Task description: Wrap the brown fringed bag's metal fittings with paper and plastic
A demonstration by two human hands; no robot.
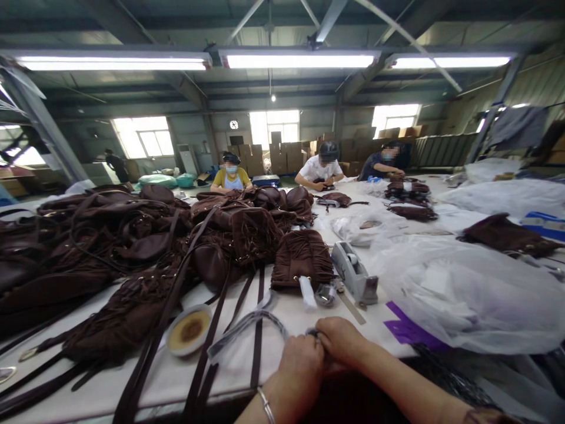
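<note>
Close together at the table's front edge are my two hands. My left hand (301, 368), with a bracelet at its wrist, is closed round one end of a plastic-wrapped strap (260, 318) that loops out to the left over the table. My right hand (339, 338) touches it and is closed on a small dark piece whose shape is mostly hidden. Beyond them lies a fringed brown bag (302, 259) with a white wrapped part hanging from its front. A grey tape dispenser (355, 274) stands just right of that bag.
Piled brown bags (132, 229) and long straps cover the left side. A bowl (189, 331) with yellowish contents sits among the straps. Clear plastic bags (463, 288) and a purple piece (412, 327) lie to the right. Several people sit across the table (238, 383).
</note>
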